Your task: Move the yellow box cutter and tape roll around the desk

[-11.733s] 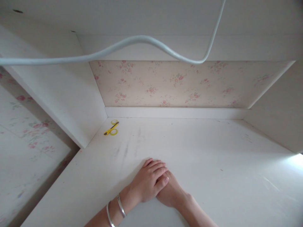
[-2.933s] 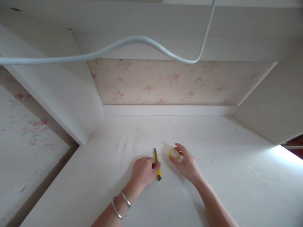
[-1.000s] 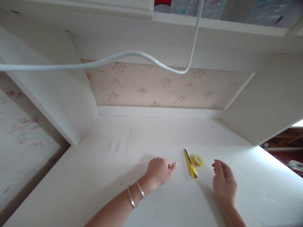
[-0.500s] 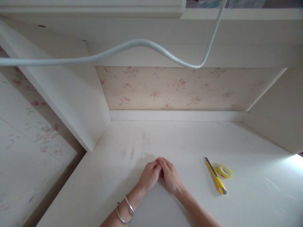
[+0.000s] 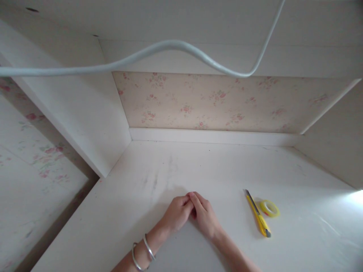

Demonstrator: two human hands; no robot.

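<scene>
My left hand (image 5: 178, 212) and my right hand (image 5: 205, 216) are clasped together on the white desktop (image 5: 119, 211), with curled fingers and thumbs meeting at the top. No object shows between them, though the insides of the palms are hidden. Two silver bangles (image 5: 149, 247) circle my left wrist. To the right of my hands, apart from them, lies a yellow utility knife (image 5: 258, 216), its dark blade end pointing away from me. Close beside it, a roll of yellow-edged tape (image 5: 269, 208) rests flat.
A white cable (image 5: 176, 45) hangs across the upper view, nearer the camera. White side panels (image 5: 82, 98) and an overhead shelf (image 5: 170, 19) frame the desk. Behind is flowered wallpaper (image 5: 170, 102) above a white back strip (image 5: 210, 135). Dark smudges mark the desktop.
The view has tilted slightly downward, so the cabinet edge at the top has left the picture. My hands stay clasped, and the knife and tape lie unmoved on the desk.
</scene>
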